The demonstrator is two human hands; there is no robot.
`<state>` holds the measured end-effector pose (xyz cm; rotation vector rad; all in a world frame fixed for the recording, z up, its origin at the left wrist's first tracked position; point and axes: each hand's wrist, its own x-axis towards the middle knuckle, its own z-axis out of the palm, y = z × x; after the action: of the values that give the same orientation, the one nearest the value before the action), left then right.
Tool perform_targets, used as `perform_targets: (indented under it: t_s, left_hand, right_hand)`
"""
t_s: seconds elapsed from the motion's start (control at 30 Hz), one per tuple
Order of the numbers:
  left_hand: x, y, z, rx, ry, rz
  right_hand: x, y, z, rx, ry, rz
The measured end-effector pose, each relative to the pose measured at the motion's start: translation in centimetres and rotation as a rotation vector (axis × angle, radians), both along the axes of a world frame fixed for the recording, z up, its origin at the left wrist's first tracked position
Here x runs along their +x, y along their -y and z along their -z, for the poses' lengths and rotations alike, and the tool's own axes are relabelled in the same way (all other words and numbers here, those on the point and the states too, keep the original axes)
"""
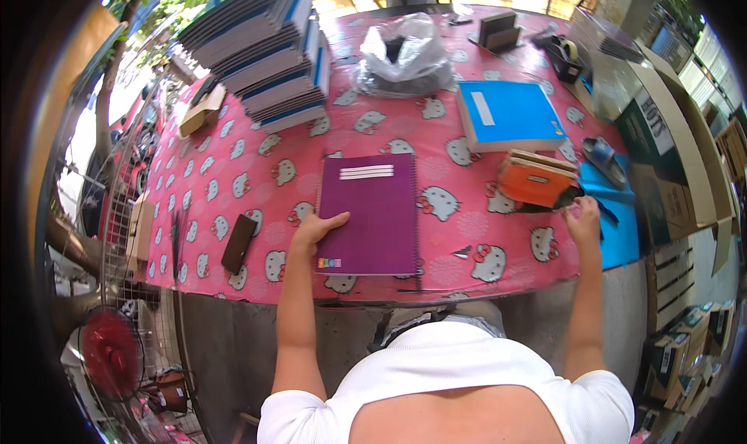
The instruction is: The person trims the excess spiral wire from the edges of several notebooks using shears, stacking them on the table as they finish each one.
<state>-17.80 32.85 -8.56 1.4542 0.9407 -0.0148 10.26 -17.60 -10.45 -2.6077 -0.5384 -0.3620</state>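
A purple spiral notebook (pixel 367 218) with a white label panel lies flat on the table in front of me. My left hand (pixel 317 229) grips its left edge, the thumb resting on the cover. Over to the right, my right hand (pixel 582 217) has its fingers drawn together beside an orange box (pixel 535 181). Whatever those fingers hold is too small to make out. Just right of that hand, thin black strips lie on a flat blue sheet (pixel 621 238). Behind the orange box is a thick stack with a blue cover (pixel 510 113).
Tall notebook stacks (pixel 268 63) stand at the back left. A clear plastic bag (pixel 406 55) sits at the far middle. A brown case (pixel 238 243) lies left on the pink patterned tablecloth (pixel 447 242). Along the right are a sandal-like blue-grey item (pixel 604 162), a tape dispenser (pixel 566 59) and a carton (pixel 661 148).
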Motion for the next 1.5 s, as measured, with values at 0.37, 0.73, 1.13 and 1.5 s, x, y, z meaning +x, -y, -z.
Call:
perform_targets:
  t_s: [0.37,0.73,1.13,1.5]
  left_hand:
    - [1.1,4.5,-2.6,1.121,-0.246,-0.272]
    - [-2.7,25.5,1.3,0.649,0.315,-0.570]
    - [-2.7,27.4,4.8,0.869,0.324,-0.555]
    - [-2.3,27.9,3.2,0.868,0.331,-0.599]
  right_hand:
    - [6.3,10.9,1.4,-0.371,-0.173,-0.019]
    - [-5.4,-1.8,-2.5,-0.045,-0.513,-0.680]
    - [-13.5,-15.9,-0.5,-0.195,-0.106,-1.103]
    - [-13.5,-17.6,-0.8,-0.189,0.064,-1.128]
